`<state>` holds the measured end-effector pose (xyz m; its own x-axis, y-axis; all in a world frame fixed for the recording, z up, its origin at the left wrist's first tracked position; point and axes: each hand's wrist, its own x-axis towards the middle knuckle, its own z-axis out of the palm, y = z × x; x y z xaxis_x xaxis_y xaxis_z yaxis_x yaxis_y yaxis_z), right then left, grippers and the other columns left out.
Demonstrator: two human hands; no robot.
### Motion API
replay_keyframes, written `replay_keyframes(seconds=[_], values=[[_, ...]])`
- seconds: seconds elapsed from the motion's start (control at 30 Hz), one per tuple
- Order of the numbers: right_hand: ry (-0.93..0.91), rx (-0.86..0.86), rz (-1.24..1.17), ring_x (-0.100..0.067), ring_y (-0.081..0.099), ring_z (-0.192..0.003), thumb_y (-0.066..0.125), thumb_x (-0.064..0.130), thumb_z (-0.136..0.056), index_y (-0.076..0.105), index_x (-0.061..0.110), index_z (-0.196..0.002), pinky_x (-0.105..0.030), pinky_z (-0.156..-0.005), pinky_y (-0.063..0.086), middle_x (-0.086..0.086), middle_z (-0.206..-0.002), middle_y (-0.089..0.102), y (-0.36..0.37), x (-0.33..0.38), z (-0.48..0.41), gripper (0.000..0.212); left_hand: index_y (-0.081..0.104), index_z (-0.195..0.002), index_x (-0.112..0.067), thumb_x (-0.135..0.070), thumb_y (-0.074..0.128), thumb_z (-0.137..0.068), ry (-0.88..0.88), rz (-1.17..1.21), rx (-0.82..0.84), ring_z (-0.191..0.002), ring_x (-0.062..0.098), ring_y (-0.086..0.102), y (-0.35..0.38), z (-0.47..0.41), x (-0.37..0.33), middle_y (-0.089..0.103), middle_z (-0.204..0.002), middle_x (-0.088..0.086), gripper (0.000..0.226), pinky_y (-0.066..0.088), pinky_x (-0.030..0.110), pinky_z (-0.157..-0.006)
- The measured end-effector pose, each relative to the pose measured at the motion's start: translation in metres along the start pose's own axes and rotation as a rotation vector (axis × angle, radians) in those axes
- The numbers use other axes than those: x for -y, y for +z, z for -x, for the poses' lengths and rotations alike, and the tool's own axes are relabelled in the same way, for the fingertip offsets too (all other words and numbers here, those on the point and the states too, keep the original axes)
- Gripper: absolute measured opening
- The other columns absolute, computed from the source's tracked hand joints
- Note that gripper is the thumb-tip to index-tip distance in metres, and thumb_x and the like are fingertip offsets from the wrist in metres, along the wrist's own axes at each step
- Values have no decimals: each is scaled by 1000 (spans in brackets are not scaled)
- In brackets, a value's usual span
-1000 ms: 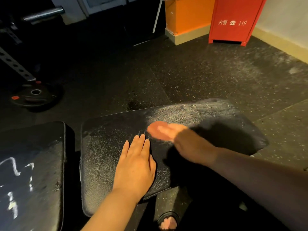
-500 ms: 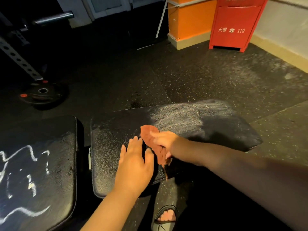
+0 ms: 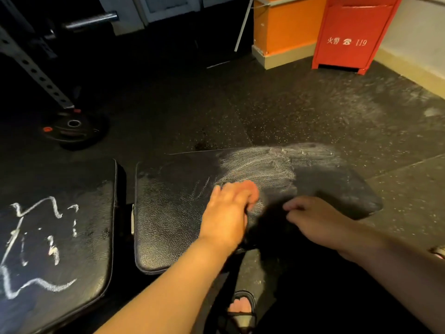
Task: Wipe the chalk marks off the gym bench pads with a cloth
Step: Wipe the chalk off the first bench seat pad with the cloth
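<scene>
Head view: the cloth (image 3: 252,192) has changed sides. Half a second ago the right grip pinched it. Now the left grip (image 3: 226,213) holds it, with fingers curled over the reddish wad, and presses it on the surface (image 3: 168,213) at the near edge of the chalk smear (image 3: 260,167). Before, this left grip lay flat on the surface with straight fingers. The right grip (image 3: 313,219) has let go and moved to the right. Its fingers are loosely curled and hold nothing, near the front edge of the surface. The smear looks the same as before. On the second pad (image 3: 94,237), at left, the white chalk lines (image 3: 38,213) are untouched.
</scene>
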<state>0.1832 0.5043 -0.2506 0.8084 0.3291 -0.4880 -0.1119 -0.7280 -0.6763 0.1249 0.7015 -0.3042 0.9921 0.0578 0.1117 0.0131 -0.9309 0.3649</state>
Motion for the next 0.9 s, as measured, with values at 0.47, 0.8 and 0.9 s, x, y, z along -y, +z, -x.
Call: replay_keyframes(seconds=[0.47,0.8,0.9], values=[[-33,93,134,-18,59,-102,49,23,-96,53,17,-134,-32,-96,49,-6,-130,51,20,-14,-17,38,49,-135,-26,12,52,-78,12,-129,48,-145,25,24,4,-20,-8,31,-156,0,69,16,41,-123],[127,-12,6,-28,53,-124,50,22,-99,32,17,-151,-46,-104,47,-8,-149,38,1,-38,-17,55,28,-153,-20,12,48,-85,-59,22,226,-151,27,13,45,-45,-65,18,-163,0,77,3,30,-122],[132,13,2,-28,50,-127,49,22,-101,29,18,-152,-46,-105,46,-7,-150,35,1,-39,-16,55,51,-109,-39,15,45,-73,17,24,49,-114,22,46,31,-64,-36,52,-119,-13,65,37,34,-109]])
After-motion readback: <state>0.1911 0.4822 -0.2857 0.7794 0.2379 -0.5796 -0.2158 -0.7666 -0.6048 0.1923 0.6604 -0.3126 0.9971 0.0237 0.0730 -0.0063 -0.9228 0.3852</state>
